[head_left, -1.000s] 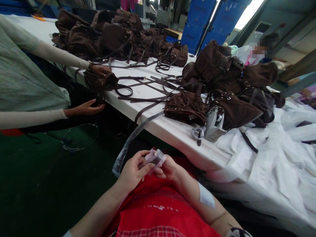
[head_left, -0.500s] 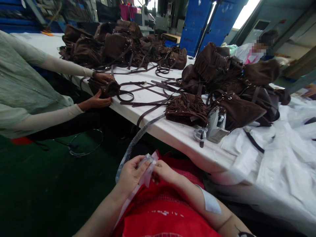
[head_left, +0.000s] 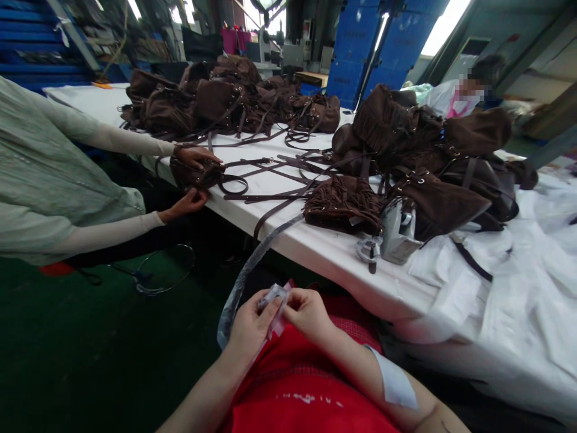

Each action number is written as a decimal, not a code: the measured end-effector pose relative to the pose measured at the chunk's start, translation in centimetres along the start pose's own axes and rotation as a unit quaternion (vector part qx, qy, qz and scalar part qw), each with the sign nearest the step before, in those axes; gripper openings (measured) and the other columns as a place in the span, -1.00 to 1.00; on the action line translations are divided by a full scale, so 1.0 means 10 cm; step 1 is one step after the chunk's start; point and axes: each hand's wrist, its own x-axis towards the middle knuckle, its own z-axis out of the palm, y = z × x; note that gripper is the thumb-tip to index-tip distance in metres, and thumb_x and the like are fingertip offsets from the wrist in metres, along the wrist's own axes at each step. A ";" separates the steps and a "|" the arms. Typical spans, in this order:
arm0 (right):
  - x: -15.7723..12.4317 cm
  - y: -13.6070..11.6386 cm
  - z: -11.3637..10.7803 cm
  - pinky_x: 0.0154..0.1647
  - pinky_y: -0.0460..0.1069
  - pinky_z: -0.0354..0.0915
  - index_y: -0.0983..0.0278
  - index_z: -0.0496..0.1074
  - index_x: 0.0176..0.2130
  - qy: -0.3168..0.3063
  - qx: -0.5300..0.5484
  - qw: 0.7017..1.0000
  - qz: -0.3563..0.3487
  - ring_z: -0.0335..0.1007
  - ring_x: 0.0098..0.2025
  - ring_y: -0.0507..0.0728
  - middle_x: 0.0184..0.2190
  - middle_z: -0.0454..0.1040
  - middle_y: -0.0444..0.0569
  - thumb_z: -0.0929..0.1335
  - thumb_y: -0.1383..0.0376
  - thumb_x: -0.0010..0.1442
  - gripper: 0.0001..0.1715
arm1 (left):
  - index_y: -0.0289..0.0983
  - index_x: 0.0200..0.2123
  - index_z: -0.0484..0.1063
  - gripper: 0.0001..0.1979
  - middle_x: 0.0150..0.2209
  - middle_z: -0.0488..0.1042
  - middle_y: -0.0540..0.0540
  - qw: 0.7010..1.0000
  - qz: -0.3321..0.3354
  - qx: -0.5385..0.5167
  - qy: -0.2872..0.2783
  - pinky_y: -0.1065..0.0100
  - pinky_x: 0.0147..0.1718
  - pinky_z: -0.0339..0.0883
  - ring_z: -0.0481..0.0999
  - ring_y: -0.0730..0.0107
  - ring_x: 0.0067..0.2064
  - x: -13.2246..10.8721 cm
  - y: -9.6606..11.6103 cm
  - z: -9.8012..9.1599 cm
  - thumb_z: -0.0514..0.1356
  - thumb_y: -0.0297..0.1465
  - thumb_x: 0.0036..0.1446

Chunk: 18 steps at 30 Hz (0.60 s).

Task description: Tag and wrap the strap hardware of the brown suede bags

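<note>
Low in front of my red apron, my left hand is closed round the end of a bag strap. Clear film covers this strap, which loops down from the table edge beside a fringed brown bag. Thin translucent wrapping is bunched around the end between my hands. My right hand pinches that wrapping from the other side, its fingertips touching the left hand's bundle. What lies inside the wrapped end cannot be made out.
Piles of brown bags cover the white table. A grey metal tape dispenser-like block stands near its edge, with white sheets to the right. On the left, a co-worker's hands handle another bag.
My right hand has shifted from beneath the wrapping to its top edge, and the loose flap is gathered closer. The co-worker's lower hand has moved along the bag. The view has shifted slightly.
</note>
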 end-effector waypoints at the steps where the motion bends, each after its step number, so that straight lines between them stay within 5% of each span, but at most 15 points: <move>1: 0.00 -0.01 -0.03 -0.56 -0.15 0.09 0.30 0.32 -0.60 0.017 -0.041 0.999 -0.007 0.18 -0.59 -0.05 -0.65 0.35 -0.19 0.38 0.32 -0.02 -0.79 | -0.30 -0.23 0.49 -0.53 -0.66 0.38 0.08 1.000 0.004 0.014 0.000 0.48 -0.74 0.08 0.26 0.52 -0.72 0.00 0.01 0.00 0.23 0.01 0.06; 4: 0.00 -0.07 -0.14 -0.57 -0.15 0.06 0.29 0.30 -0.59 0.027 -0.148 0.988 -0.031 0.16 -0.60 -0.05 -0.67 0.31 -0.22 0.41 0.35 -0.05 -0.79 | -0.29 -0.26 0.48 -0.53 -0.72 0.30 0.11 0.997 0.020 0.075 0.003 0.46 -0.71 0.09 0.25 0.49 -0.73 0.00 0.06 -0.04 0.15 0.03 0.12; 6: 0.00 -0.12 -0.21 -0.50 -0.14 0.18 0.30 0.43 -0.38 0.014 -0.175 0.983 -0.059 0.28 -0.53 -0.02 -0.56 0.42 -0.18 0.40 0.34 0.00 -0.90 | -0.28 -0.24 0.47 -0.52 -0.72 0.30 0.12 0.994 0.025 0.105 -0.003 0.44 -0.69 0.11 0.26 0.46 -0.72 0.00 0.08 -0.07 0.11 0.04 0.15; 10: 0.01 -0.17 -0.27 -0.13 -0.04 0.35 0.26 0.37 0.10 -0.060 -0.219 0.966 -0.121 0.50 -0.21 0.09 -0.18 0.58 -0.01 0.33 0.40 0.12 -0.48 | -0.25 -0.34 0.46 -0.57 -0.55 0.50 -0.01 0.986 0.047 0.140 -0.078 0.38 -0.53 0.27 0.46 0.34 -0.55 0.00 0.11 -0.08 0.07 0.00 0.20; 13: 0.01 -0.15 -0.26 0.07 0.02 0.30 0.22 0.42 0.08 -0.131 -0.277 0.943 -0.131 0.48 0.01 0.16 0.00 0.55 0.02 0.28 0.42 0.18 -0.53 | -0.23 -0.34 0.48 -0.58 -0.35 0.59 -0.10 0.969 0.076 0.175 -0.156 0.35 -0.29 0.34 0.56 0.23 -0.31 -0.01 0.13 -0.07 0.03 -0.05 0.26; 18: -0.02 -0.12 -0.22 -0.07 0.03 0.33 0.28 0.36 0.12 -0.187 -0.375 0.902 -0.103 0.54 -0.10 0.22 -0.07 0.58 0.12 0.26 0.39 0.25 -0.56 | -0.24 -0.31 0.53 -0.56 -0.31 0.61 -0.16 0.946 0.067 0.234 -0.214 0.31 -0.21 0.33 0.57 0.16 -0.25 0.00 0.13 -0.10 -0.02 -0.08 0.28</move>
